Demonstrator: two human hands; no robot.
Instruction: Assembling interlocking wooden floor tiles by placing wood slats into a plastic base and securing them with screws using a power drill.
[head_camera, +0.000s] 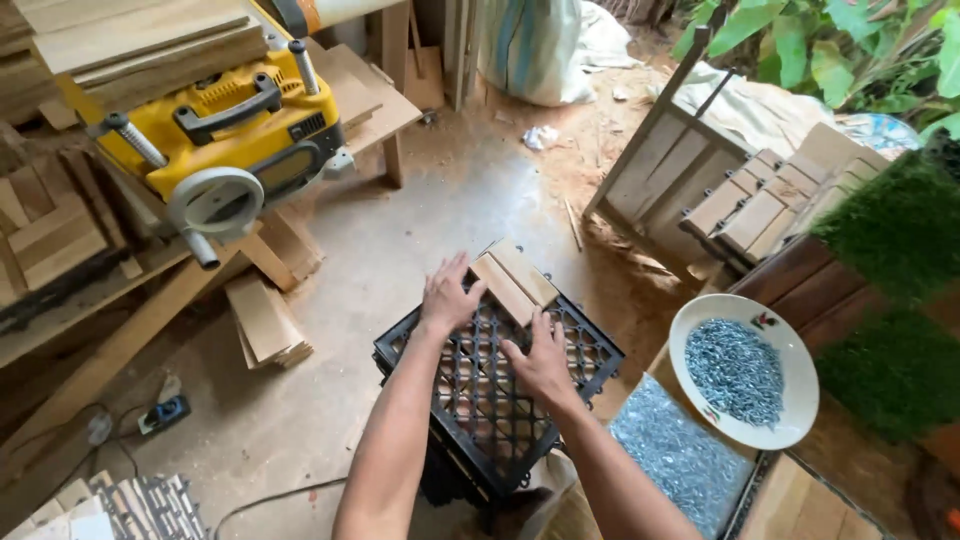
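Both hands flat & open on the black plastic grid (500, 400), which sits on a stack right in front of the person. Left hand (447, 297) presses near the far left edge, fingertips touching the wood slats (513, 279) at the far corner; right hand (541, 362) rests mid-grid, gripping nothing. Best to hold the grid steady w/ the right palm, keep the slats square to the edge. Bowl of screws (742, 372) is near on the right.

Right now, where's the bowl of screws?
In the head view, the white bowl of screws sits on the right, beside the black plastic grid under both hands, just above an open box of more screws.
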